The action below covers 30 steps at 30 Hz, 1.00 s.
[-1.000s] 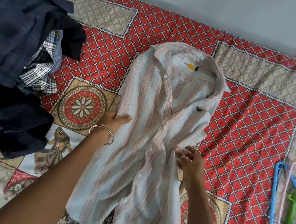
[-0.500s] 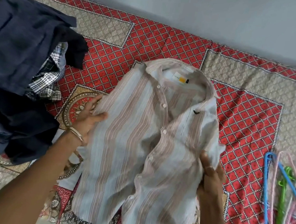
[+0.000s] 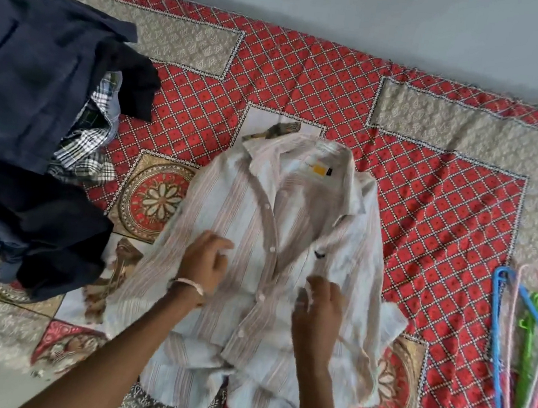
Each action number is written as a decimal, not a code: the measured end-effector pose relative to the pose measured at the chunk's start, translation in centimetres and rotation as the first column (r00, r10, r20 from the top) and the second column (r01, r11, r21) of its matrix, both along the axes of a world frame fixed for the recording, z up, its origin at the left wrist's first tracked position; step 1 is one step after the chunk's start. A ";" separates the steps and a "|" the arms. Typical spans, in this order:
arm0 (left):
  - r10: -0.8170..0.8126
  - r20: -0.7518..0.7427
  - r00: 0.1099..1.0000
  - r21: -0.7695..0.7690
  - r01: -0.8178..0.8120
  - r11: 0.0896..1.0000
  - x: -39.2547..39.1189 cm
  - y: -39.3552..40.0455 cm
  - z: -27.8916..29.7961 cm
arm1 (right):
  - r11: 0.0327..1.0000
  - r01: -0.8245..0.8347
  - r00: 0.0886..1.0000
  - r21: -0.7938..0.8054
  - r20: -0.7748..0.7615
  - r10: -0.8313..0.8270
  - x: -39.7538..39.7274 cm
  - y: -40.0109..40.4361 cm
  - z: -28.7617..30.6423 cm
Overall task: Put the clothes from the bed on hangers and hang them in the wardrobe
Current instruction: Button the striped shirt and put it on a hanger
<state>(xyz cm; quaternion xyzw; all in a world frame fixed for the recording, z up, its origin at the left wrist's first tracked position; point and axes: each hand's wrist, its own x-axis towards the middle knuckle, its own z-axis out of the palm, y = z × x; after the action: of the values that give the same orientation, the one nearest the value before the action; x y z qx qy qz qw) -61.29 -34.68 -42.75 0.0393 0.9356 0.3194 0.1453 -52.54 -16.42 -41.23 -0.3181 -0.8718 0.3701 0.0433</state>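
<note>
From my remote seat I see the striped shirt (image 3: 265,256) lying front-up on the patterned bedspread (image 3: 306,85), collar toward the far wall, placket open at the neck and hem bunched at the near edge of the bed. My left hand (image 3: 206,263) rests on the left front panel with fingers curled into the cloth; whether it really pinches a fold I cannot tell. My right hand (image 3: 318,303) hovers over the right panel, fingers loosely spread, clamped on nothing. The risk, as I judge it: the hangers (image 3: 518,346) lie tangled at the far right, well apart from the shirt, so a one-handed reach could drag several along. The rumpled lower half could slide off the near edge. The dark clothes pile (image 3: 37,119) at left awaits its turn.
</note>
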 end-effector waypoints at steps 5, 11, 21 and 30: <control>0.047 0.251 0.967 0.183 -0.095 0.979 -1.9 5.4 -1.7 | 0.993 0.060 0.900 0.101 0.425 -0.098 -6.4 -1.7 -1.5; 0.094 0.291 0.952 0.111 -0.131 0.985 -2.5 6.5 -3.2 | 0.849 0.263 0.963 -0.458 0.069 -0.261 -5.7 1.3 -1.4; 0.178 0.235 0.956 0.079 -0.201 0.976 -2.3 7.8 -3.5 | 0.890 0.449 0.892 -0.080 -0.014 -0.452 -2.2 1.3 -1.2; 0.207 0.211 0.955 0.085 -0.229 0.970 -2.4 7.9 -4.7 | 0.876 -0.239 0.883 0.418 0.468 0.017 -6.5 -1.8 -1.8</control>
<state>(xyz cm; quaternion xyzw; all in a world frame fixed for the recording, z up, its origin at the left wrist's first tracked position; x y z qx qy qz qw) -63.66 -26.83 -47.44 -0.0888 0.8960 0.3861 0.2006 -58.99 -18.23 -43.04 -0.3152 -0.9401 0.0688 -0.1104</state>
